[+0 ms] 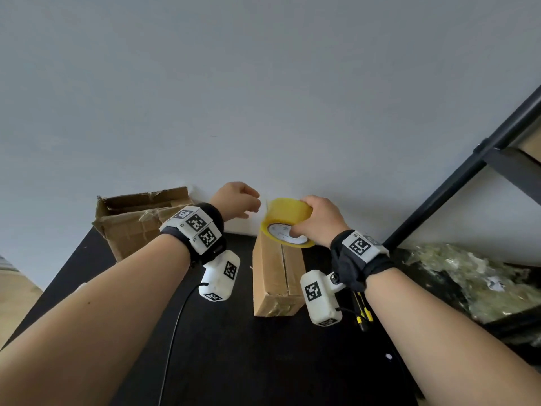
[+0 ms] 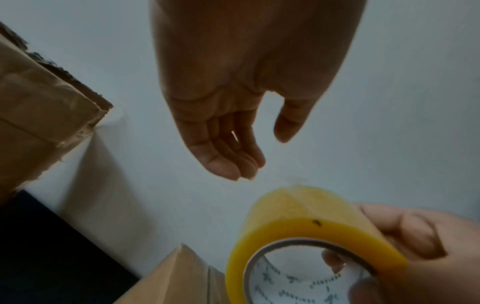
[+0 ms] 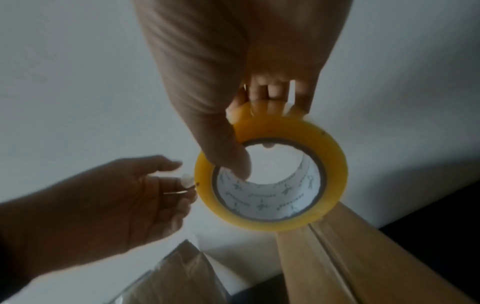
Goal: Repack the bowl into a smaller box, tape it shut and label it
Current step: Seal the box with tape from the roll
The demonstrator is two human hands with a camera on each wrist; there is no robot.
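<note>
My right hand (image 1: 302,219) holds a yellow tape roll (image 1: 285,213) above the far end of the small closed cardboard box (image 1: 273,273), thumb inside the white core and fingers over the outer face. The right wrist view shows the tape roll (image 3: 335,164) face-on over the box's centre seam (image 3: 319,232). My left hand (image 1: 254,207) hovers just left of the roll with relaxed fingers and holds nothing. In the left wrist view the left hand (image 2: 257,156) is above the tape roll (image 2: 298,216). The bowl is not in view.
A larger, torn open cardboard box (image 1: 131,221) stands at the back left against the white wall. Crumpled clear wrap (image 1: 468,276) lies under a black shelf frame (image 1: 468,168) on the right. A yellow-and-black tool (image 1: 363,312) and a cable (image 1: 175,332) lie on the black table (image 1: 219,361).
</note>
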